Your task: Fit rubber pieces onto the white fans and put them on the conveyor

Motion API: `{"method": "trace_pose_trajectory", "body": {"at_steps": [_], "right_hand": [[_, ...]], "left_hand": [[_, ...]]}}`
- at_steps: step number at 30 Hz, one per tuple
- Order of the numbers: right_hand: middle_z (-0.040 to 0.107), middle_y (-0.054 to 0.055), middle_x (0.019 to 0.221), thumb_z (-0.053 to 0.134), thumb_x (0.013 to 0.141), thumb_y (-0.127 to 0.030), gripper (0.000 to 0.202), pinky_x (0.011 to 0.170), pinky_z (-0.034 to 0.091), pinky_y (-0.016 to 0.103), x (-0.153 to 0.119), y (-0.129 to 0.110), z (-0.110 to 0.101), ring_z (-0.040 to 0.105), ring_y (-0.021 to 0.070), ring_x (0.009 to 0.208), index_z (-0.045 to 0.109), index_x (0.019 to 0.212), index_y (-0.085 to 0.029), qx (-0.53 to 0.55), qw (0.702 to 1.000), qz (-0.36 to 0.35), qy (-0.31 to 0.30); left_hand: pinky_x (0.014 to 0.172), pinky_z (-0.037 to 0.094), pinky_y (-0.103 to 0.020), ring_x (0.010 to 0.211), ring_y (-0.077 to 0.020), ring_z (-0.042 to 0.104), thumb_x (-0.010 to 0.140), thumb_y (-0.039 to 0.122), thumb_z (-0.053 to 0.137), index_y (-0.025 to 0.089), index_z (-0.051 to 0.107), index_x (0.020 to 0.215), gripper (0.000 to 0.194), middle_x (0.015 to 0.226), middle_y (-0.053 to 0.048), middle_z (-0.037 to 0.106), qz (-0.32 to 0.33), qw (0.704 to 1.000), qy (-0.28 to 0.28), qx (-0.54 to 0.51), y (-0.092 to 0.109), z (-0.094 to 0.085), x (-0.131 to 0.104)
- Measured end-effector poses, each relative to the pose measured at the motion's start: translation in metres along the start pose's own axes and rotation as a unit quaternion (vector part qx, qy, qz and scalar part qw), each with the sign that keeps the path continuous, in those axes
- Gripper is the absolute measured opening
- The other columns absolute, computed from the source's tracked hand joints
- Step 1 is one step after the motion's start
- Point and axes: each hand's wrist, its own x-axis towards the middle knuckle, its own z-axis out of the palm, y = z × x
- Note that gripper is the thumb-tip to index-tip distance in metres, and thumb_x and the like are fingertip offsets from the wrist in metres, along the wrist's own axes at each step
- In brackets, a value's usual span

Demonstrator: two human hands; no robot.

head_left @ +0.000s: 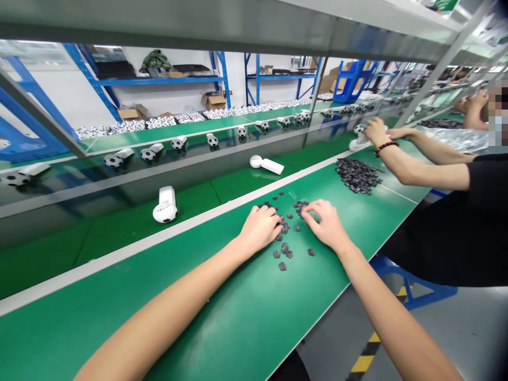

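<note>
Small black pentagon pieces point(282, 266) lie scattered on the green work table point(238, 317) between and in front of my hands. My left hand point(260, 227) rests at the left side of the loose pile, its fingers curled down over some pieces. Across from it, my right hand point(326, 223) has thumb and index finger brought close at a small cluster of black pieces point(299, 206). Whatever lies between those fingertips is too small to make out.
A green belt beyond the table's pale edge carries white devices with ball-shaped ends point(165, 211) point(266, 164). Soccer-patterned ones line the far rail. At right, a co-worker's hands point(376, 132) hold a white item beside a large black heap point(358, 175).
</note>
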Motion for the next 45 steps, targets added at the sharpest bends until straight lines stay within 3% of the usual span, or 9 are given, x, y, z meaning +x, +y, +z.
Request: {"method": "trace_pose_trajectory", "body": {"at_steps": [3, 6, 12, 18, 23, 28, 33, 37, 45], "right_hand": [[0.069, 0.015, 0.109, 0.038, 0.107, -0.043, 0.039, 0.1, 0.049, 0.051, 0.006, 0.015, 0.002, 0.063, 0.0331, 0.108, 0.071, 0.109, -0.023, 0.0, 0.998, 0.057, 0.028], [0.069, 0.016, 0.123, 0.032, 0.109, -0.046, 0.047, 0.108, 0.047, 0.053, 0.007, 0.02, 0.007, 0.062, 0.0334, 0.12, 0.067, 0.127, -0.021, -0.01, 0.998, 0.063, 0.0], [0.04, 0.013, 0.168, 0.04, 0.103, -0.069, 0.072, 0.126, 0.03, 0.056, -0.001, -0.001, 0.013, 0.027, 0.0365, 0.158, 0.046, 0.159, -0.022, -0.038, 0.993, 0.021, -0.11], [0.022, 0.011, 0.175, 0.037, 0.101, -0.076, 0.084, 0.13, 0.021, 0.056, 0.016, -0.008, 0.025, 0.019, 0.0331, 0.161, 0.033, 0.166, -0.025, -0.058, 0.979, -0.004, -0.193], [0.025, 0.012, 0.174, 0.038, 0.1, -0.076, 0.084, 0.13, 0.021, 0.056, 0.048, -0.021, 0.048, 0.019, 0.0334, 0.161, 0.036, 0.165, -0.023, -0.041, 0.977, -0.046, -0.203], [0.03, 0.013, 0.172, 0.038, 0.102, -0.073, 0.079, 0.128, 0.024, 0.06, 0.074, -0.037, 0.068, 0.026, 0.0355, 0.159, 0.041, 0.163, -0.023, -0.032, 0.976, -0.076, -0.203], [0.035, 0.008, 0.17, 0.038, 0.105, -0.066, 0.068, 0.129, 0.026, 0.054, 0.074, -0.054, 0.075, 0.03, 0.0313, 0.158, 0.046, 0.16, -0.028, -0.023, 0.959, -0.135, -0.247], [0.027, 0.006, 0.173, 0.038, 0.107, -0.063, 0.068, 0.129, 0.023, 0.059, 0.059, -0.077, 0.077, 0.024, 0.0322, 0.16, 0.037, 0.165, -0.03, -0.018, 0.946, -0.159, -0.283], [0.014, 0.001, 0.176, 0.039, 0.107, -0.064, 0.072, 0.131, 0.015, 0.058, 0.022, -0.174, 0.089, 0.01, 0.0303, 0.162, 0.02, 0.169, -0.035, 0.011, 0.908, -0.227, -0.352]], "left_hand": [[0.083, 0.039, -0.042, 0.1, -0.0291, 0.06, 0.101, 0.034, 0.058, 0.016, 0.078, 0.099, 0.027, 0.098, -0.012, 0.071, -0.016, 1.0, -0.004, -0.002, 0.0, 0.001, 0.005], [0.084, 0.04, -0.042, 0.099, -0.03, 0.062, 0.101, 0.03, 0.055, 0.013, 0.076, 0.089, 0.03, 0.093, -0.014, 0.071, -0.025, 1.0, -0.007, -0.007, -0.002, 0.0, 0.013], [0.081, 0.043, -0.038, 0.088, -0.0253, 0.067, 0.101, 0.026, 0.05, 0.016, 0.076, 0.083, 0.033, 0.088, -0.011, 0.074, -0.065, 0.997, -0.009, -0.049, -0.005, -0.02, -0.002], [0.079, 0.042, -0.036, 0.084, -0.0206, 0.067, 0.101, 0.031, 0.054, 0.022, 0.075, 0.087, 0.027, 0.087, -0.002, 0.075, -0.108, 0.988, -0.02, -0.108, -0.015, -0.055, -0.097], [0.086, 0.04, -0.04, 0.084, -0.0199, 0.062, 0.104, 0.031, 0.049, 0.021, 0.068, 0.089, 0.026, 0.086, -0.002, 0.072, -0.106, 0.981, 0.005, -0.16, -0.012, -0.063, -0.185], [0.088, 0.039, -0.042, 0.084, -0.0201, 0.059, 0.103, 0.026, 0.048, 0.022, 0.067, 0.093, 0.022, 0.087, -0.003, 0.071, -0.087, 0.985, 0.025, -0.148, -0.012, -0.07, -0.236], [0.087, 0.04, -0.04, 0.082, -0.0187, 0.06, 0.103, 0.025, 0.05, 0.021, 0.066, 0.092, 0.02, 0.086, -0.002, 0.071, -0.135, 0.972, 0.05, -0.184, -0.021, -0.073, -0.25], [0.086, 0.04, -0.04, 0.088, -0.0202, 0.059, 0.101, 0.027, 0.054, 0.021, 0.068, 0.09, 0.019, 0.09, -0.003, 0.07, -0.136, 0.973, 0.041, -0.185, -0.022, -0.067, -0.25], [0.09, 0.041, -0.045, 0.101, -0.0259, 0.057, 0.101, 0.032, 0.057, 0.022, 0.07, 0.092, 0.018, 0.1, -0.006, 0.065, -0.183, 0.975, 0.047, -0.119, -0.027, -0.061, -0.249]]}}
